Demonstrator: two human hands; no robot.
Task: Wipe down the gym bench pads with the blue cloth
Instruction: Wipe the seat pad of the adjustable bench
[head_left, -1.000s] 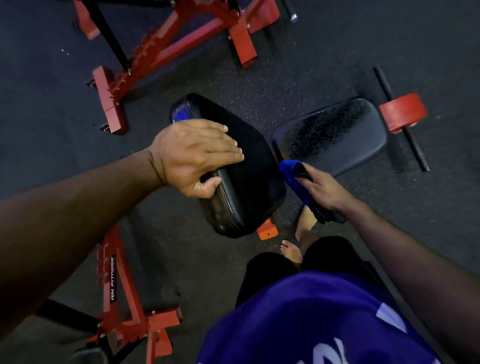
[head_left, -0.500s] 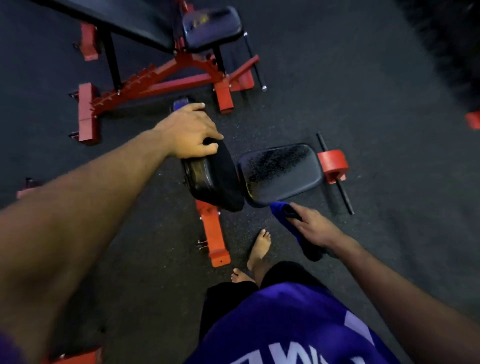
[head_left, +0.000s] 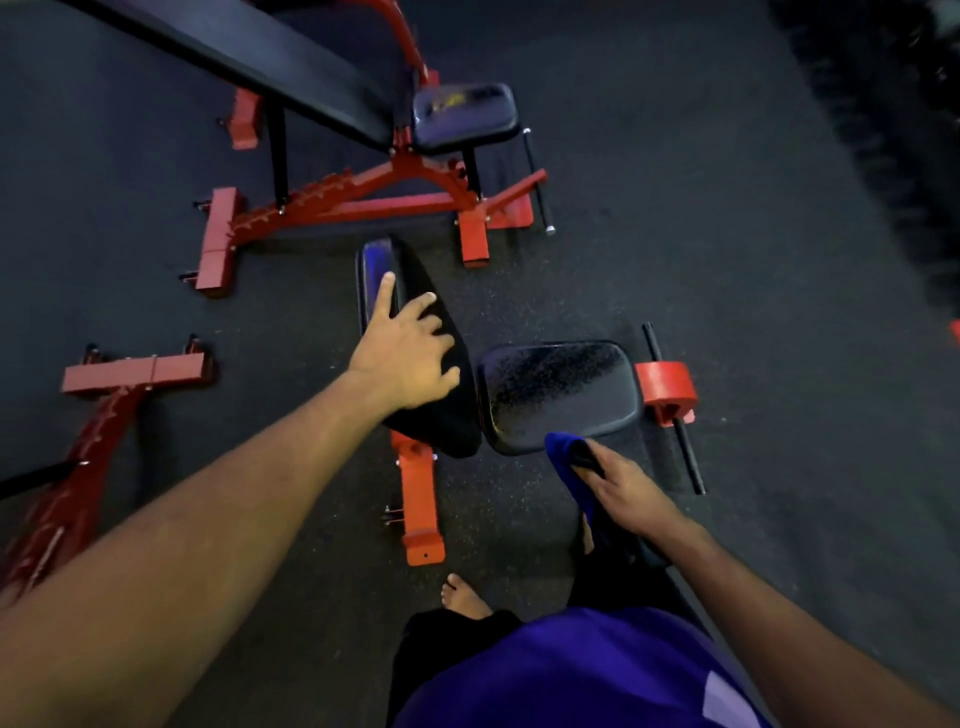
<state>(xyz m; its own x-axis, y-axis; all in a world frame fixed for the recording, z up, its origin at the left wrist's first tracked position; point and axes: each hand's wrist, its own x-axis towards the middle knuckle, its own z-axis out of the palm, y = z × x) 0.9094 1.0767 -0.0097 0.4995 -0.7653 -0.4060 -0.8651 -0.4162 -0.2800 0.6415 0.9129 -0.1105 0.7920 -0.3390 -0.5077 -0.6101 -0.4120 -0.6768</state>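
A red-framed gym bench stands below me with a raised black back pad and a flat black seat pad speckled with droplets. My left hand rests on the back pad, fingers spread and straight across its top. My right hand grips the blue cloth, which hangs just off the near edge of the seat pad, its lower part hidden behind my hand.
A second red bench with a long black pad and small seat stands behind. Another red frame lies at left. A red roller on a black bar sits beyond the seat pad. My bare foot is on the dark rubber floor.
My view has risen and pulled back from the bench. My left hand loosened its grip on the back pad's edge and now lies flat with fingers spread. The right hand still holds the cloth.
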